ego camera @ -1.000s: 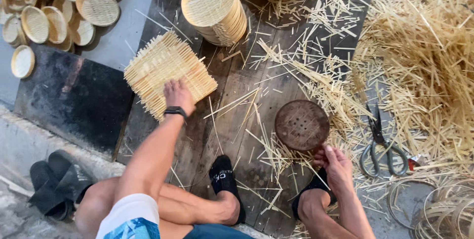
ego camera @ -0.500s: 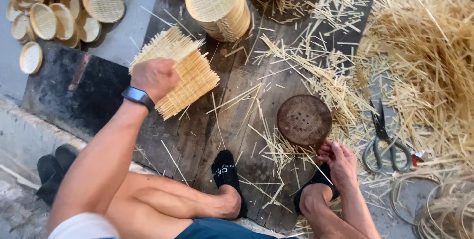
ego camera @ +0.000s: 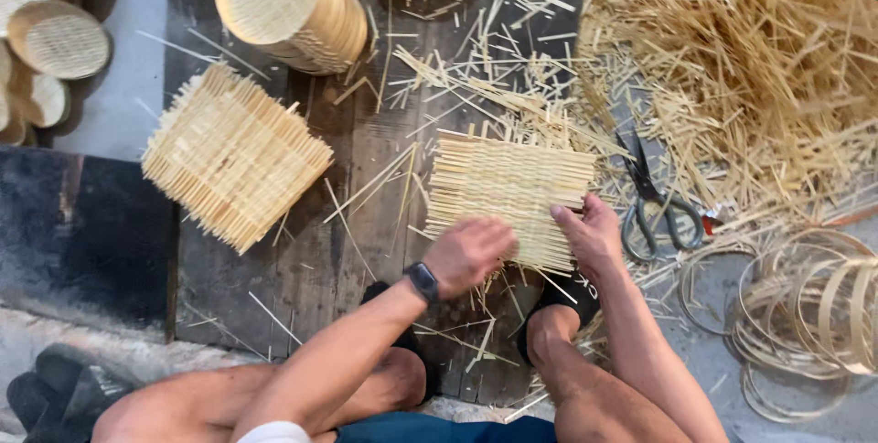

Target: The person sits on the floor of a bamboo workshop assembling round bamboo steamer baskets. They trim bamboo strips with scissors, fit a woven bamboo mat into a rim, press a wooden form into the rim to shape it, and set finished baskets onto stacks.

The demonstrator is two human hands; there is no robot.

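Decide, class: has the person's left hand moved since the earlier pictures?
Yes. The left hand has left the stack of woven mats and gone right, onto a single woven mat in front of the feet.

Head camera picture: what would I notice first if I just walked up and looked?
Probably the two hands in the middle: the left hand and right hand both press on a square woven bamboo mat lying on the dark wooden boards. A stack of square woven mats sits to the left, below a tilted stack of round woven trays. A huge pile of bamboo splints fills the upper right, with black scissors beside it.
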